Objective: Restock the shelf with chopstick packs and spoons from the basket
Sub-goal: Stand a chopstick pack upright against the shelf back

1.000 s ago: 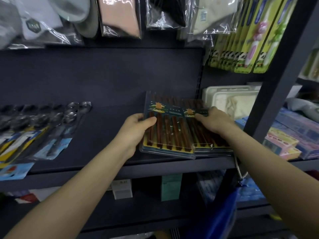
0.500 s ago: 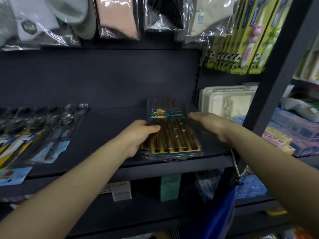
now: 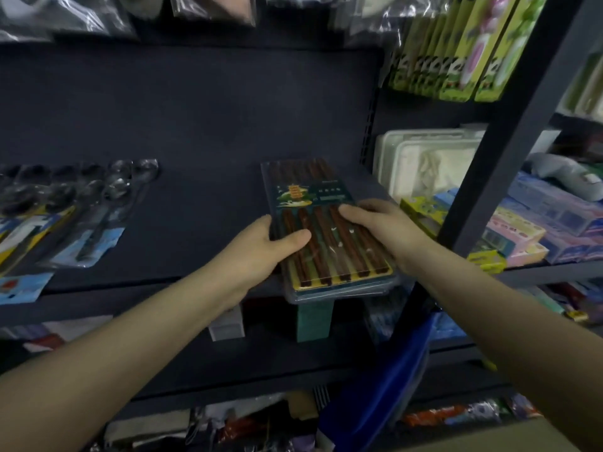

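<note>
Pulled nearer since 0.5 s ago: chopstick packs [image 3: 329, 236], stacked, near end overhanging shelf [image 3: 202, 194] edge. Gripped by left hand [image 3: 261, 252] and right hand [image 3: 381, 230], thumbs on top. Spoons [image 3: 98, 203] lying well left.

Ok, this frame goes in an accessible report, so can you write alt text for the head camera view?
Two bare hands, left hand and right hand, hold a stack of chopstick packs at the front edge of a dark shelf. Packaged spoons lie at the shelf's left end.
</note>
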`<state>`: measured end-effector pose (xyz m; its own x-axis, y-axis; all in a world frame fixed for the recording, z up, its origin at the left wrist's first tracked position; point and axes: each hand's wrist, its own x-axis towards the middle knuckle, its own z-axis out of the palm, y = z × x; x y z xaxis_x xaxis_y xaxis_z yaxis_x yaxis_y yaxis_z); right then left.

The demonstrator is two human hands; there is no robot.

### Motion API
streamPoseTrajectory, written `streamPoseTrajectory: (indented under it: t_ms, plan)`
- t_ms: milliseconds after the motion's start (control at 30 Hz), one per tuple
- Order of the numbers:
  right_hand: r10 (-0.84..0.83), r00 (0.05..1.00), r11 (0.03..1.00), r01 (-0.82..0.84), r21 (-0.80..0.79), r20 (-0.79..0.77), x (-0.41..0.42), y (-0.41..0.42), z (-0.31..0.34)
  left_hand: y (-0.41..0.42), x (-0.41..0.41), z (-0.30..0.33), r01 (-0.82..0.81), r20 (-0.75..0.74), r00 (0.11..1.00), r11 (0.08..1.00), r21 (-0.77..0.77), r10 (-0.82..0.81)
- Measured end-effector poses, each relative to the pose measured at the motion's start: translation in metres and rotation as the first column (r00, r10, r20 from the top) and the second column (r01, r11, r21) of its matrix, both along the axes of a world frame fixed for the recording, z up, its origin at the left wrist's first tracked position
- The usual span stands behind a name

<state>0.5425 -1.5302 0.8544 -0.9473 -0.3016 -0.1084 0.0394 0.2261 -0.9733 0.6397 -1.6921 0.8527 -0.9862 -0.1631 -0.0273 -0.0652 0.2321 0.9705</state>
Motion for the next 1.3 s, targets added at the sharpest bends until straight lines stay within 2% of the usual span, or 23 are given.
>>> streamPoseTrajectory:
  t_ms: [67,133,267,400,467,533,600,667,767,833,967,1100,1167,1300]
  plan:
    - [-0.063,0.997,0.998,0.063,-0.015,-0.039,0.009,0.004,-0.009,0.008,0.018,-0.005,-0.036,-0.042,0.998,0.999,0.007,0.036]
    - [-0.049,0.997,0.998,0.047,-0.042,-0.052,0.025,0.007,-0.014,0.014,0.037,-0.018,-0.085,-0.101,0.991,0.995,0.055,0.09]
    - [-0.058,0.997,0.986,0.048,-0.162,-0.058,0.064,0.01,-0.027,0.016,0.076,-0.035,-0.173,-0.03,0.983,0.969,0.174,0.181]
    - [-0.064,0.998,0.958,0.06,-0.279,-0.007,0.096,0.005,-0.037,0.01,0.096,-0.04,-0.159,0.057,0.987,0.906,0.392,0.149]
    - [-0.095,0.995,0.957,0.098,-0.273,0.021,0.105,0.004,-0.034,0.001,0.099,-0.043,-0.156,0.131,0.985,0.908,0.388,0.113]
    - [-0.161,0.985,0.948,0.172,-0.269,0.062,0.11,0.002,-0.031,-0.007,0.099,-0.04,-0.083,0.211,0.978,0.922,0.378,0.002]
    - [-0.204,0.972,0.933,0.229,-0.278,0.115,0.114,0.0,-0.031,-0.011,0.1,-0.038,0.021,0.231,0.967,0.938,0.346,-0.107]
    - [-0.206,0.963,0.934,0.246,-0.257,0.175,0.121,-0.002,-0.03,-0.011,0.101,-0.039,0.051,0.226,0.968,0.963,0.264,-0.113]
    - [-0.162,0.954,0.921,0.238,-0.309,0.252,0.125,-0.004,-0.026,-0.012,0.102,-0.035,0.059,0.163,0.982,0.979,0.194,-0.092]
    - [-0.125,0.961,0.917,0.207,-0.342,0.247,0.121,-0.008,-0.016,-0.016,0.098,-0.024,0.057,0.086,0.994,0.982,0.179,-0.073]
    - [-0.107,0.993,0.915,0.12,-0.386,0.054,0.1,-0.014,0.02,-0.025,0.08,0.01,0.07,-0.145,0.988,0.994,0.088,-0.057]
    - [-0.096,0.984,0.867,0.01,-0.498,-0.148,0.068,-0.028,0.067,-0.041,0.036,0.044,-0.003,-0.333,0.943,1.0,-0.011,-0.001]
    - [-0.104,0.964,0.861,-0.035,-0.507,-0.244,0.05,-0.038,0.086,-0.047,0.013,0.058,-0.053,-0.404,0.914,0.997,-0.064,0.023]
    - [-0.065,0.939,0.881,-0.105,-0.46,-0.337,0.017,-0.047,0.109,-0.055,-0.022,0.069,-0.115,-0.488,0.872,0.985,-0.128,0.038]
